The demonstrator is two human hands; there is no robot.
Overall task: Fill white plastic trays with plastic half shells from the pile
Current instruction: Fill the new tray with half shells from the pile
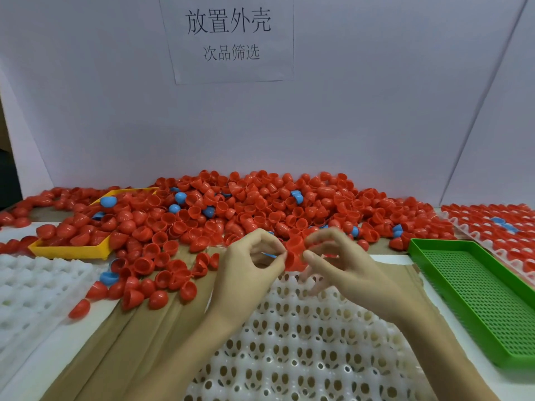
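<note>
- Both hands meeting above the far edge of the white tray (pixel 304 342) at the near middle of the desk (pixel 405 260); left hand (pixel 249 264) and right hand (pixel 344 264) pinching red shells (pixel 295 251) between thumb and fingertips, other fingers loosely curled.
- Looks like two or more shells nested together and being pulled apart; blurred, so exact count impossible to tell.
- Sliver of blue at the left fingers (pixel 275 247); unclear whether another shell.
- Tray under the hands entirely unfilled, pockets with holes showing.
- Pile (pixel 246 206) heaped along the far edge of the desk, spilling over a yellow tray (pixel 69 251) at the far left; mostly red, a few blue.
- Likely very light, thin, stiff and smooth: prone to slipping, rolling on the dome, sticking when nested.
- Best hold probably at the rim, thumb inside and finger outside, or a light pinch across the dome; hard squeezing likely to flex the wall.
- Spare white tray (pixel 34 285) at the left edge; green mesh tray (pixel 474 293) at the right edge, filled tray (pixel 498 227) beyond it.
</note>
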